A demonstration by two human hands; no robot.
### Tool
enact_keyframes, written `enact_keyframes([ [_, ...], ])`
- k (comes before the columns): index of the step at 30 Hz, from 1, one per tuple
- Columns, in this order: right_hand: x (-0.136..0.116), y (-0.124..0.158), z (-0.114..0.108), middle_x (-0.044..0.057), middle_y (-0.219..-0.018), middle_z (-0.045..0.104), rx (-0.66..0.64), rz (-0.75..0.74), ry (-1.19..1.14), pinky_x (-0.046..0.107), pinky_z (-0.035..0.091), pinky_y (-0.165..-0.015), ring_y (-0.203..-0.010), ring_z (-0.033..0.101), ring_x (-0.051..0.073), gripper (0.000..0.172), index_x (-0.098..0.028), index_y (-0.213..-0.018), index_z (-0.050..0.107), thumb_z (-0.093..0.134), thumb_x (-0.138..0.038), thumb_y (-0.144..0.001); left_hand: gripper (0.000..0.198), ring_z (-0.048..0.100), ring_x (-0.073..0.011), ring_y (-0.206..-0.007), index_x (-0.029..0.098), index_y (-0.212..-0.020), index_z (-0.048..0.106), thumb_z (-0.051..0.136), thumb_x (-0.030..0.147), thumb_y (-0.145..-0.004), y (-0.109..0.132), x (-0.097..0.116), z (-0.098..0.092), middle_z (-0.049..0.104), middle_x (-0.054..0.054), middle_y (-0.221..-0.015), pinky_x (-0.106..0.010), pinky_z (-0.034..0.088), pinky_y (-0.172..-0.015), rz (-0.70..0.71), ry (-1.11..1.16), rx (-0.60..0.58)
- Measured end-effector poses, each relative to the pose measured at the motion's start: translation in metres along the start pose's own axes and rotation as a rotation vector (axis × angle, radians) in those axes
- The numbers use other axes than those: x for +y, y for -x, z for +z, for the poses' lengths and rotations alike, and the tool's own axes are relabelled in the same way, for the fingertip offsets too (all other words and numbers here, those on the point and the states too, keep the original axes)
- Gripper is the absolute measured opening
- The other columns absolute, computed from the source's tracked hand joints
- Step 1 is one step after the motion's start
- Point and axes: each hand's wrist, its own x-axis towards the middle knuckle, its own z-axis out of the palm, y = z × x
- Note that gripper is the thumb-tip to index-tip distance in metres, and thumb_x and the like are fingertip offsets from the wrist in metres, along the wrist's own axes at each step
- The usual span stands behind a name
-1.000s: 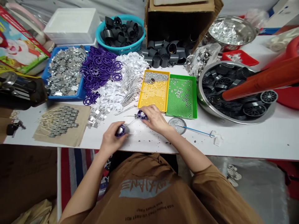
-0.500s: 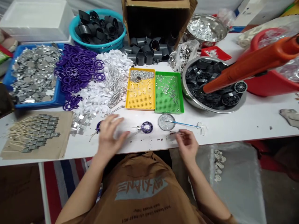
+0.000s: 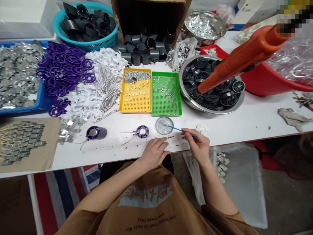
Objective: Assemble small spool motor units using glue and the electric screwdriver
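My right hand [image 3: 197, 143] pinches a thin blue stick [image 3: 181, 130] whose tip reaches into a small round clear dish [image 3: 164, 125] just in front of the green tray [image 3: 166, 94]. My left hand [image 3: 155, 150] lies flat on the white table [image 3: 244, 124] near its front edge, fingers stretched out and holding nothing. Just left of the dish a purple disc with wire legs [image 3: 142, 132] lies flat. Farther left a dark cylinder with a purple end cap [image 3: 96, 133] lies on its side.
A yellow tray [image 3: 135, 93] sits left of the green one. Behind are purple wheels [image 3: 61, 70], white pieces [image 3: 90, 98], a teal basket [image 3: 85, 26], a cardboard box [image 3: 149, 16] and a steel bowl of black wheels [image 3: 210, 89]. An orange handle [image 3: 234, 62] crosses that bowl.
My right hand picked up the blue stick and brought its tip to the dish. My left hand let go of the capped cylinder and moved right to the table edge. The view shifted right.
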Motion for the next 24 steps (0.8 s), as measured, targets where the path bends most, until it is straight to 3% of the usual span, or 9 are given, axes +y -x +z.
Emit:
enact_keyframes([
  [3, -0.015, 0.013, -0.005, 0.004, -0.093, 0.073, -0.026, -0.168, 0.177, 0.032, 0.052, -0.077, -0.085, 0.067, 0.017, 0.024, -0.025, -0.109, 0.069, 0.059, -0.017, -0.089, 0.03, 0.057, -0.0284, -0.101, 0.014, -0.117, 0.055, 0.055, 0.028, -0.09, -0.006, 0.003, 0.015, 0.056, -0.015, -0.134, -0.044, 0.051, -0.084, -0.091, -0.033, -0.074],
  [6, -0.016, 0.023, -0.009, 0.003, -0.09, 0.074, 0.057, -0.167, 0.207, 0.032, 0.053, -0.075, -0.082, 0.068, 0.017, 0.025, -0.025, -0.109, 0.069, 0.059, -0.016, -0.089, 0.033, 0.056, -0.0293, -0.104, 0.014, -0.121, 0.054, 0.052, 0.029, -0.091, -0.01, 0.005, 0.021, 0.054, -0.014, -0.137, -0.045, 0.05, -0.086, -0.076, -0.026, -0.127],
  [13, 0.011, 0.034, -0.002, 0.004, -0.081, 0.074, 0.31, 0.139, -0.08, 0.029, 0.053, -0.065, -0.066, 0.064, 0.014, 0.017, -0.021, -0.1, 0.072, 0.061, -0.028, -0.089, 0.036, 0.055, -0.0314, -0.108, 0.014, -0.12, 0.054, 0.052, 0.034, -0.091, -0.022, 0.014, 0.033, 0.05, -0.016, -0.141, -0.048, 0.05, -0.087, -0.082, -0.047, -0.192],
  [18, 0.021, 0.036, -0.003, 0.004, -0.075, 0.072, 0.403, 0.297, -0.244, 0.026, 0.05, -0.061, -0.06, 0.06, 0.012, 0.02, -0.018, -0.09, 0.073, 0.065, -0.035, -0.085, 0.038, 0.054, -0.0319, -0.111, 0.013, -0.122, 0.053, 0.052, 0.035, -0.091, -0.026, 0.013, 0.034, 0.049, -0.016, -0.142, -0.048, 0.049, -0.09, -0.107, -0.037, -0.206],
  [24, 0.031, 0.02, -0.003, 0.003, -0.07, 0.071, 0.496, 0.449, -0.598, 0.019, 0.048, -0.052, -0.053, 0.059, 0.007, 0.028, -0.015, -0.085, 0.072, 0.075, -0.041, -0.075, 0.037, 0.056, -0.0319, -0.109, 0.012, -0.12, 0.054, 0.053, 0.036, -0.091, -0.025, 0.013, 0.034, 0.05, -0.018, -0.14, -0.048, 0.05, -0.088, -0.09, -0.03, -0.193],
])
